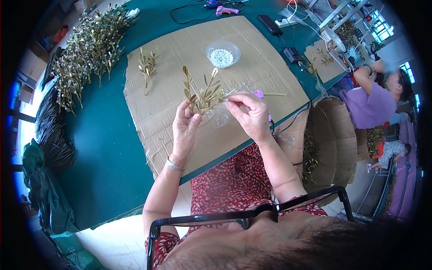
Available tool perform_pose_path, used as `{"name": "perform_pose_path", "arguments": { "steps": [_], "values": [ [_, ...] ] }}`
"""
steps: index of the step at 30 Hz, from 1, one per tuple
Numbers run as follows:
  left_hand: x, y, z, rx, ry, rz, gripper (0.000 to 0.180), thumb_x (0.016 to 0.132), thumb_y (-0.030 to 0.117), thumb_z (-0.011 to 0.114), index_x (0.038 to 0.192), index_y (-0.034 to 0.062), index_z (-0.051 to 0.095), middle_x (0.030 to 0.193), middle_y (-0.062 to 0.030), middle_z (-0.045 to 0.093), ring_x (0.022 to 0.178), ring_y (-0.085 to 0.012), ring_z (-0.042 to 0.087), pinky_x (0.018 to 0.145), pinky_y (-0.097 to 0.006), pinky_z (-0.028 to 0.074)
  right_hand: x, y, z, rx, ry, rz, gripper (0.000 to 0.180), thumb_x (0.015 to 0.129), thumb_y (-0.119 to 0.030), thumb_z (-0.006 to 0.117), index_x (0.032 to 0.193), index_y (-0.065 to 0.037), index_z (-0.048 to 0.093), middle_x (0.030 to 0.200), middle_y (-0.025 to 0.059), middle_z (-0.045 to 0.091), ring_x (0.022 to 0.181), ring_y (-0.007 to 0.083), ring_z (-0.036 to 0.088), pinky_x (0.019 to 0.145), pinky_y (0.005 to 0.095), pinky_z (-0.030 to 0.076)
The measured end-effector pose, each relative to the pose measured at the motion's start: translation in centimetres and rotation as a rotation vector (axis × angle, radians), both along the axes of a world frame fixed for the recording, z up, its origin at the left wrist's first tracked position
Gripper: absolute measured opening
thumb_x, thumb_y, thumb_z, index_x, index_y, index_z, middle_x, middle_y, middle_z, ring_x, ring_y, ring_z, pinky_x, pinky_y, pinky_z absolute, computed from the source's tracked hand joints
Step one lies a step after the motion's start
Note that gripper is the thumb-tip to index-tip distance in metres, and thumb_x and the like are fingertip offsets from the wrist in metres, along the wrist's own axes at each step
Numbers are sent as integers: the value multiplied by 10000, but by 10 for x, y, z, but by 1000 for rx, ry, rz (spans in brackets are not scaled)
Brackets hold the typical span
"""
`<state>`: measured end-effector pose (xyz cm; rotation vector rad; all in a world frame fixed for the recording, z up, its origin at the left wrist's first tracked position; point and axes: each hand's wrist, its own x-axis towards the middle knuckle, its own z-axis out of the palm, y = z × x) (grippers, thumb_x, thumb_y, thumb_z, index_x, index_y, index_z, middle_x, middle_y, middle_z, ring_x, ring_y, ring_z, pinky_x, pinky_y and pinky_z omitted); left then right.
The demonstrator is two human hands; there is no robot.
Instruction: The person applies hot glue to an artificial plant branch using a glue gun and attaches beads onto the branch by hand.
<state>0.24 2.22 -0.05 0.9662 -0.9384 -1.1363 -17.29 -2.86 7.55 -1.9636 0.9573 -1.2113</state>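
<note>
My left hand (pixel 183 130) is closed round the lower stem of an artificial leaf sprig (pixel 204 96) with golden-green leaves, held up over the cardboard. My right hand (pixel 253 118) pinches at the sprig's right side, thumb and forefinger together by a leaf; what lies between the fingertips is too small to make out. Just beyond that hand, and partly hidden by it, rests a purple glue gun (pixel 258 93) with a pale glue stick (pixel 275 94) jutting from it. Further off stands a clear plastic bowl (pixel 210 50) of white beads (pixel 221 57).
A brown cardboard sheet (pixel 175 49) covers part of the green table (pixel 101 148). One sprig (pixel 146 67) lies on its left; a large pile of beaded sprigs (pixel 90 49) lies beyond. Another glue gun (pixel 226 11), a black phone (pixel 269 24) and cables lie far. A person (pixel 371 99) sits at right.
</note>
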Motion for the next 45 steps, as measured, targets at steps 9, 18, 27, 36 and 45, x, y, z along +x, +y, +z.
{"name": "perform_pose_path", "arguments": {
  "steps": [9,18,27,36,45],
  "values": [
    [9,-6,-1,96,264,3,414,980,83,439,1382,67,341,884,-39,539,705,-72,418,650,-198,374,-78,-18,-43,124,420,-457,325,808,-147,697,1077,-12,573,927,132,639,814,230,621,734,334,500],
    [23,-8,-12,73,532,6,283,961,96,492,1233,54,422,881,-51,543,682,-86,429,634,-212,380,-90,-34,-61,566,454,-269,321,775,-105,669,1054,29,584,876,116,655,711,176,631,619,316,517],
    [17,-8,-5,57,657,-41,238,945,94,523,1169,84,443,899,-62,560,691,-95,445,639,-219,376,-125,-51,-75,570,89,-209,232,747,-77,655,939,19,569,820,70,630,671,113,601,540,239,494],
    [23,-9,-6,-8,564,-63,313,939,83,527,1235,74,424,934,-70,568,709,-91,435,672,-215,380,-79,23,-26,558,-675,36,434,788,-139,643,1165,4,483,917,118,616,715,137,575,619,235,472],
    [19,-1,-4,19,468,-44,411,925,109,553,1316,92,427,920,0,562,775,-70,471,736,-216,381,-57,44,-17,564,-706,208,343,824,-102,639,1129,5,525,824,99,600,654,134,549,587,267,466]
  ]
}}
